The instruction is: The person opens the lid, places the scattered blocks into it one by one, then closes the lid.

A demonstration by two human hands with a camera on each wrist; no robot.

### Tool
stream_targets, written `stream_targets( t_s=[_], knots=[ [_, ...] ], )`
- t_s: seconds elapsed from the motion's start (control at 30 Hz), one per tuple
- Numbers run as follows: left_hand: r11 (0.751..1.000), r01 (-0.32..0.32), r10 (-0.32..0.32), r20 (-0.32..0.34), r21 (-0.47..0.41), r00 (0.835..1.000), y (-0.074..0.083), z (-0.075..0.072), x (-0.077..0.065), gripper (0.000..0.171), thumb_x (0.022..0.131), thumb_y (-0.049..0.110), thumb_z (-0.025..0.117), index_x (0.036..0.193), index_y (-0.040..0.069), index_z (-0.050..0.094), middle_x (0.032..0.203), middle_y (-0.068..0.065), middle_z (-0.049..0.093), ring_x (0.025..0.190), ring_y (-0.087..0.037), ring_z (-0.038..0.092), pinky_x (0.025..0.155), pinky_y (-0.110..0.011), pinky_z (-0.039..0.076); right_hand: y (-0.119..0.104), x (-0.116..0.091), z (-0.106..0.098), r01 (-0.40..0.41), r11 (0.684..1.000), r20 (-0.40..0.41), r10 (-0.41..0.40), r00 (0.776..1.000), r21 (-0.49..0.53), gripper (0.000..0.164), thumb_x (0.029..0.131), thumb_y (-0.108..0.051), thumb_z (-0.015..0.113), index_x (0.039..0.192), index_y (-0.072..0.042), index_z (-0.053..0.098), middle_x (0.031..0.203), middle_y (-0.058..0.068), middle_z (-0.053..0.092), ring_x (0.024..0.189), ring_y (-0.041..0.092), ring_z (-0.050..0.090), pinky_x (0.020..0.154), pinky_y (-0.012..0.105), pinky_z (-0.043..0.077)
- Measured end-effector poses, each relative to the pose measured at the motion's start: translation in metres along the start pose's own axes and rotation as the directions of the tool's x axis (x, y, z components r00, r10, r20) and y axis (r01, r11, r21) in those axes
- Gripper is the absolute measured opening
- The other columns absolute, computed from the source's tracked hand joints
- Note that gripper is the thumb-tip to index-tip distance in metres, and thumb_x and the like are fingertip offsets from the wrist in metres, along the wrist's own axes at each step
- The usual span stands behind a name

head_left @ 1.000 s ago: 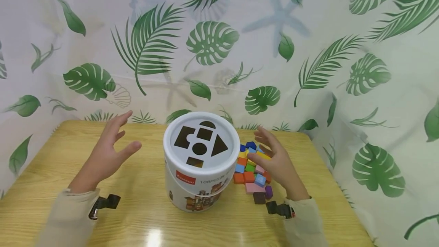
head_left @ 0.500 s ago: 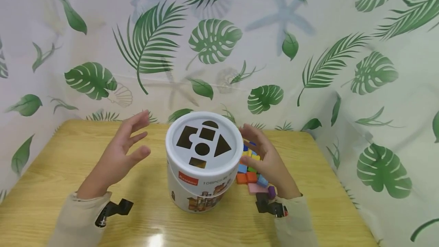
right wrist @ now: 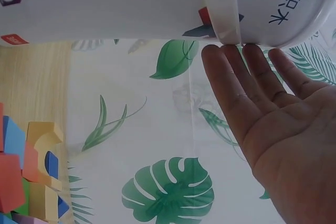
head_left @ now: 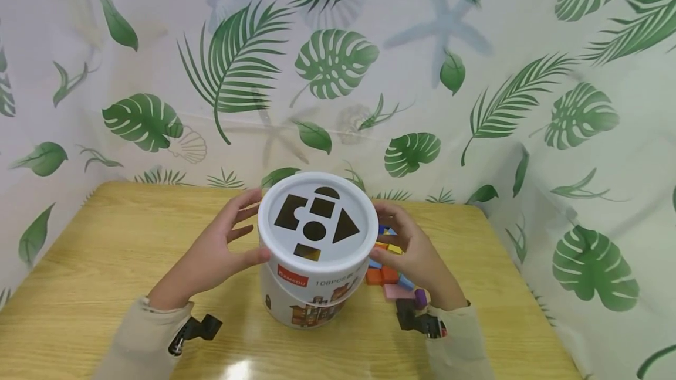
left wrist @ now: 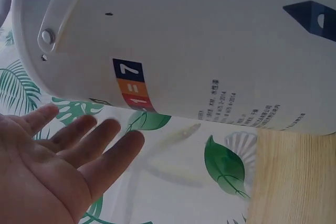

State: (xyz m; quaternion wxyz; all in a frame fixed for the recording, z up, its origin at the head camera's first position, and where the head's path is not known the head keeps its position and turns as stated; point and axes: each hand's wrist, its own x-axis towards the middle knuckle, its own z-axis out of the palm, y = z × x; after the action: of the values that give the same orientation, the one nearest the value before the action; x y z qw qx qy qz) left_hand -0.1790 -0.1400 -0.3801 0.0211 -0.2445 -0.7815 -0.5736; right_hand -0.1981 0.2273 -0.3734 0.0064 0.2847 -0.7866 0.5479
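Note:
A white cylindrical block bucket (head_left: 303, 286) stands upright on the table, its white lid (head_left: 340, 251) pierced with dark shape cut-outs. My left hand (head_left: 219, 260) is at its left side, thumb by the lid's rim. In the left wrist view the fingers (left wrist: 113, 148) are spread and lightly bent, just short of the bucket wall (left wrist: 173, 40). On the other side is my right hand (head_left: 417, 251). Its fingertips (right wrist: 215, 59) meet the bucket beside the plastic handle strap (right wrist: 220, 9) in the right wrist view. Neither hand curls round the bucket.
Coloured wooden blocks (head_left: 388, 275) lie in a cluster right of the bucket, partly hidden by it and my right hand. The wooden table (head_left: 132, 239) ends at a leaf-printed cloth (head_left: 338, 122) behind and to the right.
My left hand has moved right, up to the bucket's side. My right hand has moved left from above the blocks to the bucket. The bucket stays in place on the table.

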Motion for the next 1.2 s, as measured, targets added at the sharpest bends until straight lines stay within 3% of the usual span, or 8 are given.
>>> stream_targets(
  t_s=[0.17,0.47,0.83,1.03,1.2],
  knots=[
    [1.000,0.015,-0.015,0.017,-0.022,1.000,0.000,0.003,0.000,0.095,0.086,0.029,0.087,0.162,0.033,0.030,0.160,0.000,0.040,0.144,-0.032,0.044,0.108,-0.054,0.046,-0.001,0.000,0.001,-0.010,1.000,-0.004,0.010,1.000,-0.008,0.071,0.089,-0.007,0.080,0.151,-0.017,0.046,0.148,0.002,0.051,0.133,0.025,0.052,0.101,0.041,0.053],
    [0.999,0.025,-0.024,0.006,-0.037,1.000,-0.002,0.006,0.002,0.092,0.086,0.023,0.087,0.160,0.036,0.034,0.159,0.004,0.042,0.142,-0.032,0.044,0.104,-0.051,0.051,-0.003,-0.003,0.001,-0.023,0.999,-0.032,0.021,0.999,-0.041,0.070,0.087,-0.009,0.083,0.148,-0.019,0.049,0.145,0.001,0.054,0.132,0.024,0.053,0.103,0.041,0.052],
    [0.999,0.036,-0.036,-0.015,-0.025,0.999,-0.002,0.001,-0.003,0.091,0.085,0.020,0.087,0.159,0.035,0.036,0.158,0.004,0.044,0.142,-0.029,0.046,0.102,-0.046,0.053,-0.008,-0.002,0.004,-0.067,0.996,-0.048,0.064,0.997,-0.052,0.067,0.088,-0.014,0.084,0.147,-0.023,0.054,0.141,-0.003,0.058,0.131,0.020,0.053,0.104,0.042,0.051],
    [0.999,0.036,-0.036,-0.010,0.000,0.999,-0.003,-0.007,-0.005,0.093,0.086,0.019,0.086,0.161,0.032,0.034,0.158,0.002,0.043,0.141,-0.032,0.048,0.101,-0.048,0.053,-0.016,0.000,0.013,-0.048,0.996,-0.047,0.045,0.998,-0.072,0.065,0.089,-0.013,0.083,0.146,-0.024,0.056,0.141,-0.003,0.058,0.125,0.022,0.057,0.095,0.040,0.057],
    [0.999,0.043,-0.043,-0.016,-0.002,0.999,-0.001,-0.012,-0.006,0.092,0.087,0.019,0.086,0.162,0.026,0.033,0.159,-0.003,0.043,0.141,-0.034,0.047,0.102,-0.048,0.053,-0.021,0.001,0.019,-0.032,0.999,-0.049,0.030,0.998,-0.027,0.064,0.089,-0.007,0.082,0.147,-0.017,0.057,0.138,0.005,0.060,0.124,0.025,0.059,0.094,0.037,0.058]
  ],
)
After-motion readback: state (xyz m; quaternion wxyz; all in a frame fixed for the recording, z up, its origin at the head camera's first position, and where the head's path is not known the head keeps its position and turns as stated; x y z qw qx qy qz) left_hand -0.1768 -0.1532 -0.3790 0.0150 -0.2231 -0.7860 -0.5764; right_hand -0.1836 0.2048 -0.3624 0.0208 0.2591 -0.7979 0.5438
